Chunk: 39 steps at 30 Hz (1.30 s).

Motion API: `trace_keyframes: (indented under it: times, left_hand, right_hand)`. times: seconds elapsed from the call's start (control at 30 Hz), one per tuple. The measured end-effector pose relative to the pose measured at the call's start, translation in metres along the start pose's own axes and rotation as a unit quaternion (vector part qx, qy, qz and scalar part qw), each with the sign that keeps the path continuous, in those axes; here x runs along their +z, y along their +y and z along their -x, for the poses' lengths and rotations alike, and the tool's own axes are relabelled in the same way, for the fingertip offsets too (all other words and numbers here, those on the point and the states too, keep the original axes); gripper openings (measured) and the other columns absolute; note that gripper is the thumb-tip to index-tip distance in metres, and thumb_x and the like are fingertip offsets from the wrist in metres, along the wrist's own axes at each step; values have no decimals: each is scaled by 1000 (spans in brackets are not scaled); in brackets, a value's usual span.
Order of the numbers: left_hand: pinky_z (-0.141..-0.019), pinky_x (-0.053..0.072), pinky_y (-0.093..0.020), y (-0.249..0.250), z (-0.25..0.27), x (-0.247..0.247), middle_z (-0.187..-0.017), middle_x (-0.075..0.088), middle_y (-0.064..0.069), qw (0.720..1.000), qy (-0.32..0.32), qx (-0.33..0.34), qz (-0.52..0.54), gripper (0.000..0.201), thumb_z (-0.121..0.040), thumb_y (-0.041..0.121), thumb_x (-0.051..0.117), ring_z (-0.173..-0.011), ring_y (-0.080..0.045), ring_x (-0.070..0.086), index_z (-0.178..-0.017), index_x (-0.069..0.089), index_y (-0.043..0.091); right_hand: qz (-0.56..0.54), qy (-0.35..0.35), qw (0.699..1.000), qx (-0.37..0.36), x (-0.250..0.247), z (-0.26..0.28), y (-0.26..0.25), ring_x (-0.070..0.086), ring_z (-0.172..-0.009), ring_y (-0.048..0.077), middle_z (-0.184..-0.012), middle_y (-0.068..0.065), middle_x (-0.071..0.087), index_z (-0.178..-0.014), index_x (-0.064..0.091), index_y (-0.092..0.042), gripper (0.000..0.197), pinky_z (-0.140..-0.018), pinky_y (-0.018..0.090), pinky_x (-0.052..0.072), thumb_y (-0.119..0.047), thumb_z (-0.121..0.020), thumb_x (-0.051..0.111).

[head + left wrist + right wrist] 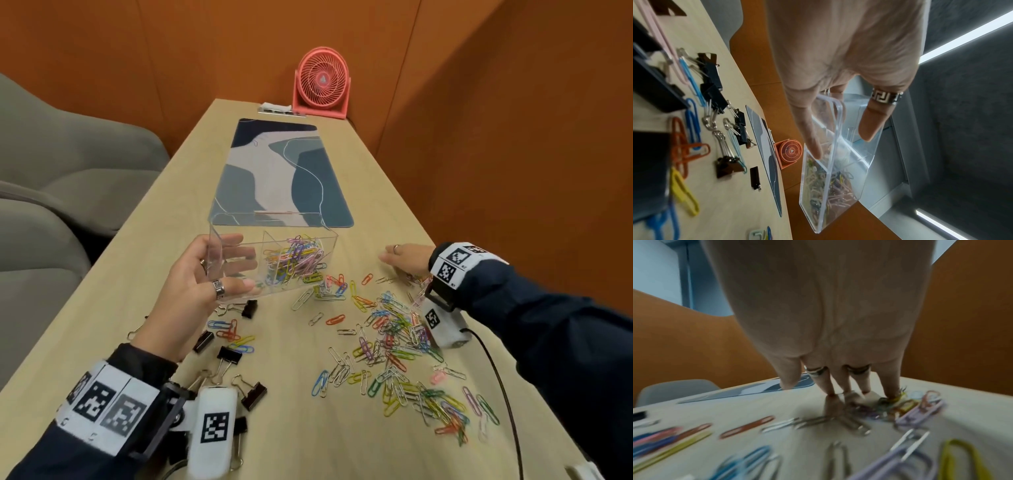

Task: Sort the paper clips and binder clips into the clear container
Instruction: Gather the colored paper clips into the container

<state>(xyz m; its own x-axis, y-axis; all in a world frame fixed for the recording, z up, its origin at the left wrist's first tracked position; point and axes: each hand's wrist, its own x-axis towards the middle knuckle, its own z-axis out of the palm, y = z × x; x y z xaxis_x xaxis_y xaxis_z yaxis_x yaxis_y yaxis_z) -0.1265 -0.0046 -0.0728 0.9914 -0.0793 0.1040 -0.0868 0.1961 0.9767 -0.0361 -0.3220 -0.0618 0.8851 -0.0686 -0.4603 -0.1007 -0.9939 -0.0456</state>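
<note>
Container [294, 240] at frame centre, pinched at its left end wall by left hand [202, 274] and seemingly tilted, long axis running left-right. Right hand [407, 257], fingers straight, presses loose paper clips [394, 329] centre-right, just right of the container.

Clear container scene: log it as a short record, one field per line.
container: clear container, two compartments, lifted and tilted
contents: coloured paper clips in the right compartment; left one looks empty
left hand: left hand grips the container's left end
right hand: right hand flat, fingers spread on loose paper clips
binder clips: black binder clips on the table under the left arm
background: desk mat, pink fan
</note>
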Motion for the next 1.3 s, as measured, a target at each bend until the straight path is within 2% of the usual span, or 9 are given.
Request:
trace_keyframes:
  times: [0.23,0.33,0.43,0.57,0.7,0.87,1.0,1.13,1.3]
  left_hand:
    - [-85,54,-48,3,2,1,-114,65,-11,1000,-7,3,-3,78,-43,13,76,-103,-21,67,-112,46,-6]
    - [-86,53,-50,4,3,1,-114,65,-11,1000,-5,0,1,75,-44,8,75,-104,-23,66,-113,48,-4]
    - [-88,52,-51,3,3,0,-112,66,-10,1000,-4,-2,6,72,-45,4,74,-103,-23,66,-113,51,0]
    - [-88,51,-50,3,3,0,-109,67,-8,1000,-4,-1,4,65,-46,4,74,-105,-23,65,-108,57,12]
    - [-89,50,-50,3,4,0,-110,67,-8,1000,-10,2,8,67,-43,14,76,-105,-22,65,-107,59,15]
    - [-85,55,-47,3,3,-1,-112,66,-10,1000,-14,6,5,62,-47,5,74,-104,-22,65,-106,58,14]
    - [-84,55,-46,3,3,-1,-110,67,-8,1000,-13,6,5,66,-43,10,76,-105,-23,65,-106,57,12]
    - [-94,47,-55,4,4,-1,-107,69,-6,1000,-6,13,3,70,-41,18,75,-104,-22,66,-108,57,10]
    - [-93,47,-58,5,3,-2,-110,67,-8,1000,0,16,3,77,-40,18,75,-103,-23,66,-109,49,-4]
  right_hand:
    - [58,-39,994,-83,14,31,-24,38,-132,27,-146,11,38,-140,38,-8,50,-110,34,28,-38,-101,27]
    - [-12,4,993,-118,7,41,-21,43,-129,20,-143,2,45,-139,42,-16,45,-107,27,28,-36,-100,32]
    - [-66,82,993,-57,-1,36,-2,41,-131,22,-147,8,39,-143,32,-13,46,-104,26,30,-31,-101,30]
    - [-62,33,995,69,5,24,21,39,-132,30,-145,18,38,-141,30,0,51,-107,33,29,-32,-102,24]
    - [-19,2,1000,23,16,32,7,45,-122,26,-124,12,55,-122,51,-12,39,-112,35,28,-29,-103,22]
    - [-28,22,997,-65,24,37,-14,42,-130,24,-143,9,44,-138,41,-11,45,-107,29,30,-33,-101,28]
    - [-69,96,993,-19,8,12,-18,36,-135,25,-149,12,34,-143,31,-6,47,-108,29,28,-27,-101,31]
    - [-20,28,999,12,7,4,-29,42,-129,31,-142,19,42,-135,39,2,47,-105,33,32,-29,-102,25]
    - [72,-26,993,-95,19,29,-58,36,-133,30,-148,15,34,-141,33,-4,50,-110,36,29,-34,-102,24]
